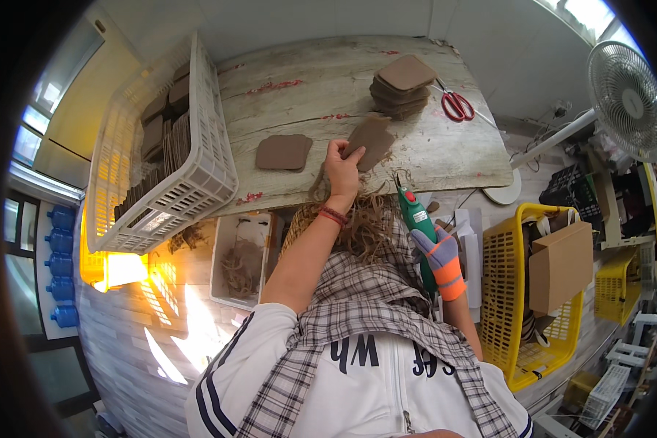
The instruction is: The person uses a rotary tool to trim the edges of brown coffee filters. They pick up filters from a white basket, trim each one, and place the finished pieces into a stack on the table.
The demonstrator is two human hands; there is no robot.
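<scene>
My bare left hand (341,169) pinches a flat brown piece (371,140) with a ragged edge, thumb on top, at the table's near edge. To its right my right hand (439,257), in a grey and orange glove, is wrapped around a green handheld power tool (418,217) with a red switch. The tool's slim dark tip points up toward the table, apart from the piece. Left of my left hand lies a low pile of smooth-edged brown pieces (282,152). Farther back stands a taller stack of similar pieces (403,82). Curly brown trimmings (369,233) cover the plaid apron on my lap.
Red-handled scissors (457,106) lie right of the tall stack. A white crate (215,139) of brown pieces stands at the table's left. Below are a white box (219,274) of trimmings and, at right, a yellow basket (500,292) with cardboard. A fan (628,102) stands far right.
</scene>
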